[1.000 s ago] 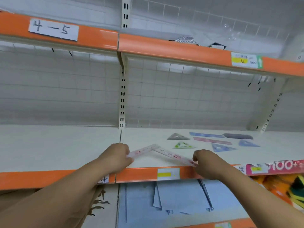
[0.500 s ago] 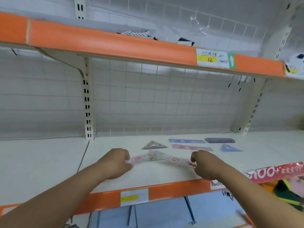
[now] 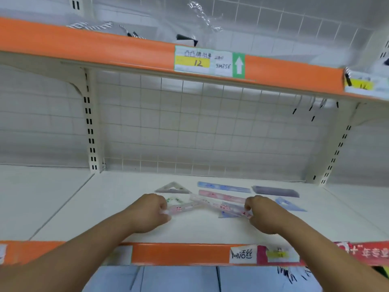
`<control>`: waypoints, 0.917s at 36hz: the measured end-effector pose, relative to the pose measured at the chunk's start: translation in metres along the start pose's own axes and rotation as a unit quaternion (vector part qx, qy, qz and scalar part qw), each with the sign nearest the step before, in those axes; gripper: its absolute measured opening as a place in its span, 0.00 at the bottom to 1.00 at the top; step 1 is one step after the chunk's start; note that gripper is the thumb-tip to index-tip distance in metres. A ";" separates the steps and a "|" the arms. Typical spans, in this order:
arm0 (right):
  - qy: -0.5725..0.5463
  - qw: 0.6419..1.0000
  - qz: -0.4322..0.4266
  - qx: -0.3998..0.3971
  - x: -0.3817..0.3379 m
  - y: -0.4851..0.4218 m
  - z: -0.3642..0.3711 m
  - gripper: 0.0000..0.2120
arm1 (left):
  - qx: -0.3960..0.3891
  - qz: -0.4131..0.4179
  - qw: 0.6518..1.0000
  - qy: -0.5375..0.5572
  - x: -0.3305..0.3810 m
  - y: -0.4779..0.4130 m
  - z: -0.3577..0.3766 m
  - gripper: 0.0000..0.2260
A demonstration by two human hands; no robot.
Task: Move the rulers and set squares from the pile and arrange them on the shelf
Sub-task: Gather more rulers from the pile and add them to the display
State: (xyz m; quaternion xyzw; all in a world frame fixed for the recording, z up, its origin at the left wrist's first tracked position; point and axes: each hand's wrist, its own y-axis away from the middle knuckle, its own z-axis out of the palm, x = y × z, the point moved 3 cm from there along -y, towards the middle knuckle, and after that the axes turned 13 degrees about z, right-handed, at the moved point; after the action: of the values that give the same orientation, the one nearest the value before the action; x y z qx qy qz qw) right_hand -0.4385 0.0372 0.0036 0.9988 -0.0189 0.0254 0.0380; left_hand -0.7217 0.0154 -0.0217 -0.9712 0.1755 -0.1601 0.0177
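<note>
Shelf: white board, orange front lip.

Left hand is curled round the outer end of a clear ruler, held low over the board; contact with the board cannot be confirmed. Behind it a grey set square lies flat, and a green set square is partly hidden by the hand.

A second clear ruler slopes down to the right, and the two inner ends meet in a peak. Behind lie a blue ruler and a pink ruler, parallel and lengthwise.

Right hand pinches the outer end of the second clear ruler. Further right lie a purple ruler and a blue set square.

Judgement: each ruler is gripped by its end so it can be swung parallel to the laid rows before release. The source pile is out of view.
</note>
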 end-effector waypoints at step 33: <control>0.071 0.990 -0.086 -0.087 0.108 -0.048 0.031 0.17 | -0.076 -0.102 0.990 -0.068 0.035 -0.010 0.026 0.19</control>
State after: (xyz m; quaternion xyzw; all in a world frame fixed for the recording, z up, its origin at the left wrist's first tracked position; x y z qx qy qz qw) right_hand -0.3275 0.0793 -0.0251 0.9853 0.0672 0.0907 0.1279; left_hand -0.6795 0.0119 -0.0345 -0.9912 0.0854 -0.0810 -0.0609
